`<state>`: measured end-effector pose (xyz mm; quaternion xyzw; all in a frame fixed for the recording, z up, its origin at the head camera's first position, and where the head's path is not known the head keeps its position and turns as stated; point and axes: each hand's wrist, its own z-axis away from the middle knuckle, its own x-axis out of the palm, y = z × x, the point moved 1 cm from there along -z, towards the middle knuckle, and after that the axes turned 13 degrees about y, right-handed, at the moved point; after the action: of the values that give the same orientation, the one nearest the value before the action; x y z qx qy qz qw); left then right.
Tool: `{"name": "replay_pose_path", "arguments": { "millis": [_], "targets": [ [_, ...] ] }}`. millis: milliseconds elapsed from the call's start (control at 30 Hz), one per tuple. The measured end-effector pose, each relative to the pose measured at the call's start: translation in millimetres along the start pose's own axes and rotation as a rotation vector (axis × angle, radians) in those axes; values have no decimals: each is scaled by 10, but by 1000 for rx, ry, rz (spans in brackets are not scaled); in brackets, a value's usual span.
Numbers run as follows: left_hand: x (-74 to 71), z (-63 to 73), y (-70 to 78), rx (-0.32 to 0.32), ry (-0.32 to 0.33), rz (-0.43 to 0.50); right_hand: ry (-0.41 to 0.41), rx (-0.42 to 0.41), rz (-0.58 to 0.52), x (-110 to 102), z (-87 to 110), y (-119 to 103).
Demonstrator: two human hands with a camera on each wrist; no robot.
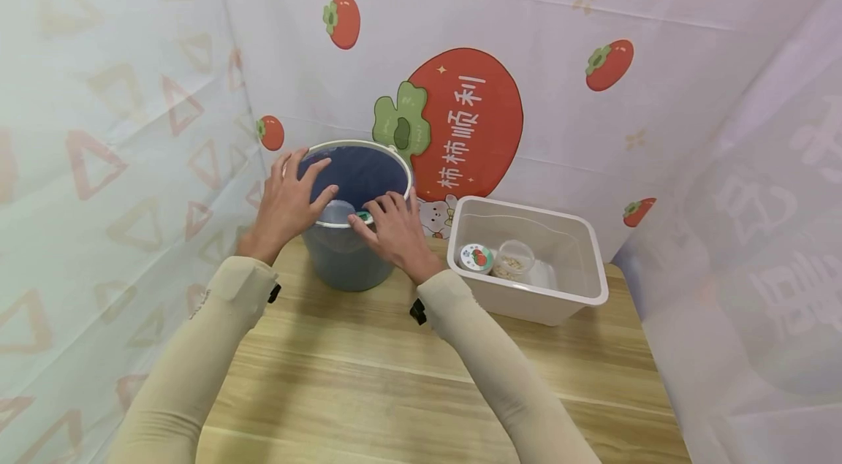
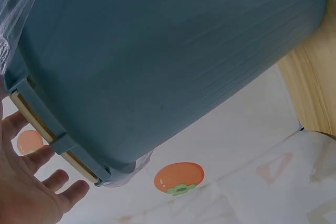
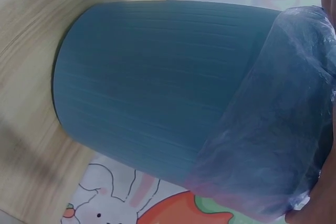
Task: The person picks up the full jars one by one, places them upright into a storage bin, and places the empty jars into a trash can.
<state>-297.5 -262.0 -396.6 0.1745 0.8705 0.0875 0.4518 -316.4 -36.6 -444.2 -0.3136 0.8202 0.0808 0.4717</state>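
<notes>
A blue-grey trash bin (image 1: 349, 259) with a cream rim stands upright. A clear plastic bag (image 3: 273, 124) lies over its rim and hangs down the outside. My left hand (image 1: 287, 204) is at the left of the rim, thumb and index finger spread over the opening. In the left wrist view, its other fingers (image 2: 39, 158) are loosely bent outside, right by the rim's cream-and-blue clip (image 2: 55, 132). My right hand (image 1: 395, 230) lies at the front right of the rim, its fingers spread loosely over the edge. A small green patch shows beside the right thumb.
On the right of the wooden table (image 1: 342, 383) stands a white rectangular tub (image 1: 572, 288). Inside it are a round container with a printed lid (image 1: 476, 258) and a clear cup with small pale pieces (image 1: 513, 259). Printed cloth walls (image 1: 559, 142) enclose the table's back and sides.
</notes>
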Motion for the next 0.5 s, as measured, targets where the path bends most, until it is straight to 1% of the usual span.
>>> {"name": "replay_pose_path", "arguments": {
  "millis": [233, 400, 500],
  "targets": [
    [42, 22, 30, -9, -77, 26, -13, -15, 2, -58, -10, 18],
    [39, 26, 56, -7, -105, 30, -7, -19, 2, -127, -28, 48],
    [23, 37, 86, 1, -132, 22, -12, -22, -2, -189, -34, 73]
  ]
}}
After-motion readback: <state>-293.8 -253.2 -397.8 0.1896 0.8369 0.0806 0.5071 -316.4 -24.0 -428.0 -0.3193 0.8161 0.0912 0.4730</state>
